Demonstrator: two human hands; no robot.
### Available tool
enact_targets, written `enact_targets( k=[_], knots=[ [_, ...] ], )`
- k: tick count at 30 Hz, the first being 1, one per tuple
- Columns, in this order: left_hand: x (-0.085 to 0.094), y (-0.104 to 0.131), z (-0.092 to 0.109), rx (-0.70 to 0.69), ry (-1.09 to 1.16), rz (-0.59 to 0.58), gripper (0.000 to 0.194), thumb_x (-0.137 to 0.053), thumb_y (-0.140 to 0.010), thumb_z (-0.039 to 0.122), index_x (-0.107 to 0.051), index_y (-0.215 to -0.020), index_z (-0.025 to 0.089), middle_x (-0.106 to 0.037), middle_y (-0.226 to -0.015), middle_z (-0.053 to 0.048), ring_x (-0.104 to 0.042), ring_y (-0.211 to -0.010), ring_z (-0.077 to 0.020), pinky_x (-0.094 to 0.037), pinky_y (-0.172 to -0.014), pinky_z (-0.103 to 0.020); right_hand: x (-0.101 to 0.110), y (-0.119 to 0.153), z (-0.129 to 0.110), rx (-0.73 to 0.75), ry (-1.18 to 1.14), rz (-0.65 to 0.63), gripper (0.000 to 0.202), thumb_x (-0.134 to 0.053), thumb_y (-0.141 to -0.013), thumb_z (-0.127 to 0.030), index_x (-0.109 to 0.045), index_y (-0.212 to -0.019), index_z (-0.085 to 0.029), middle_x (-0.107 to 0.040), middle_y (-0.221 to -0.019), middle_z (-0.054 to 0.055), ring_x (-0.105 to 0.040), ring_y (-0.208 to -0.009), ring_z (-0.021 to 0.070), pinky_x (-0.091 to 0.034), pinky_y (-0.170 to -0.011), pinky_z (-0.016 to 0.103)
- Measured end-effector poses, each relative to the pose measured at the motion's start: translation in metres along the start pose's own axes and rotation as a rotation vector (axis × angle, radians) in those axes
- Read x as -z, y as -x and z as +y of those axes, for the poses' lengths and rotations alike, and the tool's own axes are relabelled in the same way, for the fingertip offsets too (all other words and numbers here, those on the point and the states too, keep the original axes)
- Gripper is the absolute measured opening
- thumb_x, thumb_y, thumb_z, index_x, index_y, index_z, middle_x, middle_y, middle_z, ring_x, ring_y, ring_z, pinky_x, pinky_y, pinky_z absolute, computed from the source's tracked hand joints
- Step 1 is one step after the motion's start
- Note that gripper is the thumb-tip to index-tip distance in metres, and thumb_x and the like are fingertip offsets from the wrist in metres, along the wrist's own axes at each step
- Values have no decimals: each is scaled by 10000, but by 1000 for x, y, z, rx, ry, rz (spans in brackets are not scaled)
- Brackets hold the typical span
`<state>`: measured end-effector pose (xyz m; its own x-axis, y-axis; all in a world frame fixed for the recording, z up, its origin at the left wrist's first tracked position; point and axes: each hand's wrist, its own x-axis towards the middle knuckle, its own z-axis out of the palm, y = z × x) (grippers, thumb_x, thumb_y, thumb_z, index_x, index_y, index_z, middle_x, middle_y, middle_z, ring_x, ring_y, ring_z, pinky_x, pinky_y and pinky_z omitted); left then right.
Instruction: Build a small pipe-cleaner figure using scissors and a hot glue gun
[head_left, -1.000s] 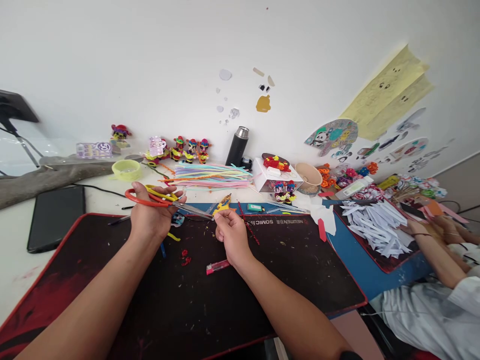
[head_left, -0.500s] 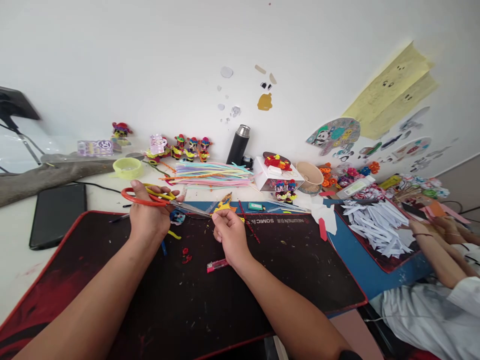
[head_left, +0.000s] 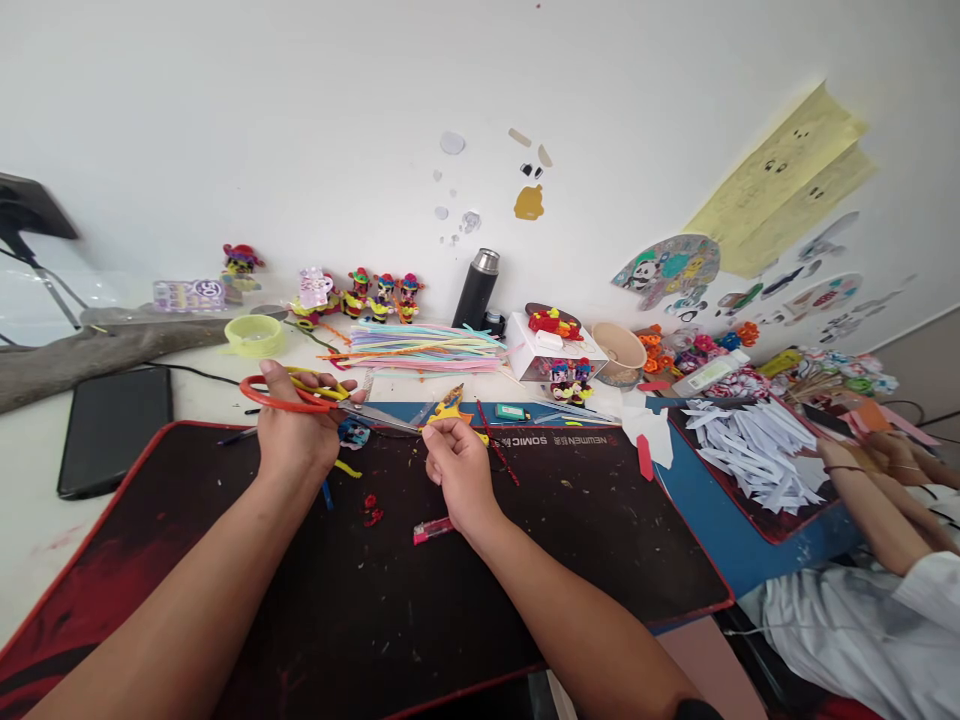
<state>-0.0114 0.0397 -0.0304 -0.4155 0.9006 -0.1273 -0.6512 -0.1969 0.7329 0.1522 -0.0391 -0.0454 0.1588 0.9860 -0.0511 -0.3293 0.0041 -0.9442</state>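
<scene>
Closed round the red and yellow handles of a pair of scissors (head_left: 292,402) is my left hand (head_left: 296,430), over the upper left of the dark mat (head_left: 420,630). The blades point right, and their tips reach the fingers of my right hand (head_left: 461,470). That hand is pinched; what lies between its fingertips is too small to make out. A pink lighter (head_left: 433,531) rests on the mat beside my right wrist. Small red fuzzy pieces (head_left: 371,511) and a short yellow one (head_left: 348,468) lie between my forearms.
Pastel pipe cleaners (head_left: 427,348), a black flask (head_left: 477,290) and a white box (head_left: 536,352) stand behind the mat. A phone (head_left: 115,432) lies left. At right, another person's hands (head_left: 862,470) are beside white paper strips (head_left: 757,455).
</scene>
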Motion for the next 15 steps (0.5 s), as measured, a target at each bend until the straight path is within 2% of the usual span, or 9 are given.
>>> enact_targets(
  k=[15],
  knots=[
    [-1, 2, 1, -22, -13, 0, 611, -663, -916, 740, -537, -690, 186, -610, -681, 16, -745, -686, -199, -666, -714, -379, -1, 1, -2, -16, -10, -5, 312, -831, -788, -437, -610, -820, -220, -448, -575, -101, -310, -454, 70, -256, -434, 224]
  ],
)
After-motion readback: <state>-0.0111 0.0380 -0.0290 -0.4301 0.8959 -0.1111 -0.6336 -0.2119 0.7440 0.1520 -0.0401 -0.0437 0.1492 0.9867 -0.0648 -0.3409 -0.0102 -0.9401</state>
